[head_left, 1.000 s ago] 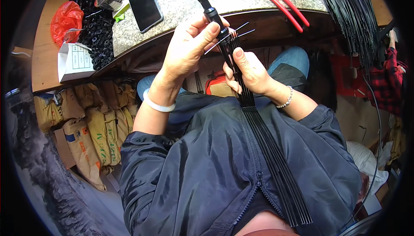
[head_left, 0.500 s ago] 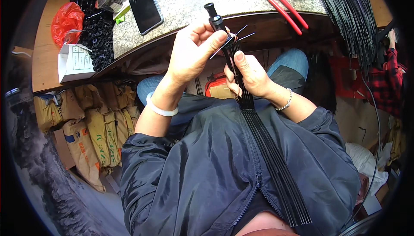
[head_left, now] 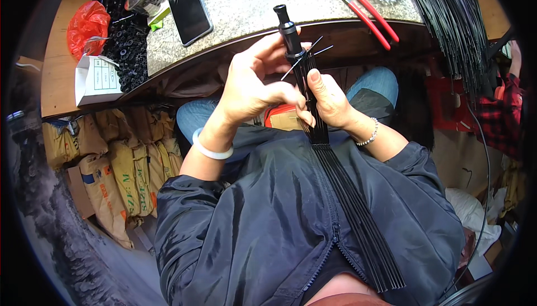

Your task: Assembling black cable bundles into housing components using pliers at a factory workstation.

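Observation:
A folded black umbrella frame (head_left: 320,132) slants up from my chest, its bundle of thin ribs lying along my dark jacket. My right hand (head_left: 330,98) is closed around the upper part of the bundle, thumb on top. At its upper end stands a black turned end piece (head_left: 290,38), and just below that a few thin rib ends (head_left: 319,50) stick out sideways. My left hand (head_left: 251,82) is beside the frame with thumb and fingers spread apart. Its thumb tip is near or against the ribs; some fingertips are hidden behind the end piece.
The stone-topped table (head_left: 240,12) holds a dark phone (head_left: 190,11), red-handled pliers (head_left: 364,12), and heaped black parts (head_left: 120,54). A red bag (head_left: 88,29) and white box (head_left: 98,82) sit left. Black rods (head_left: 447,20) hang at right, near another person's plaid sleeve (head_left: 506,110).
My left hand has let go near the end piece; its thumb has dropped lower and its fingers have spread. The end piece has shifted slightly right. My right hand keeps its hold.

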Available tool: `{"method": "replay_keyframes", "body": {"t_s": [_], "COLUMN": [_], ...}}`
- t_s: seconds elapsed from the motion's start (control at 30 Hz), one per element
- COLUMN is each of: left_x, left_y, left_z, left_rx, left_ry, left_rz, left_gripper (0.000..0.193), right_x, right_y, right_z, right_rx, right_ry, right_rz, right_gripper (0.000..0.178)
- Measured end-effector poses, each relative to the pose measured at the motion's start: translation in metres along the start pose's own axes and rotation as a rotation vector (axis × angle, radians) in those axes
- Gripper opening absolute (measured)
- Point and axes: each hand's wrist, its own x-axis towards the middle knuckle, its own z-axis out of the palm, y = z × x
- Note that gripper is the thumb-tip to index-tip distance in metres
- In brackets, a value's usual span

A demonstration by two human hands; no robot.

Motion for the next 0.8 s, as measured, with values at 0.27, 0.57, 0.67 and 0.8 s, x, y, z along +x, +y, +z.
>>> {"method": "replay_keyframes", "body": {"t_s": [0.27,0.57,0.67,0.8], "left_x": [-0.001,0.013,0.004,-0.028], "left_y": [0.006,0.027,0.025,0.016], "left_z": [0.009,0.007,0.007,0.026], "left_rx": [0.214,0.250,0.558,0.711], "left_ry": [0.144,0.035,-0.015,0.079], "left_rz": [-0.040,-0.140,0.103,0.385], "left_gripper": [0.044,0.018,0.023,0.029], "right_x": [0.000,-0.004,-0.010,-0.024], "right_y": [0.006,-0.005,-0.006,0.025], "right_z": [-0.002,-0.003,-0.001,0.003], "right_rx": [0.064,-0.016,-0.413,-0.194], "right_ry": [-0.059,-0.022,-0.044,-0.228], "right_rz": [0.046,0.044,-0.215,-0.280], "right_gripper": [0.065,0.067,0.067,0.056]}}
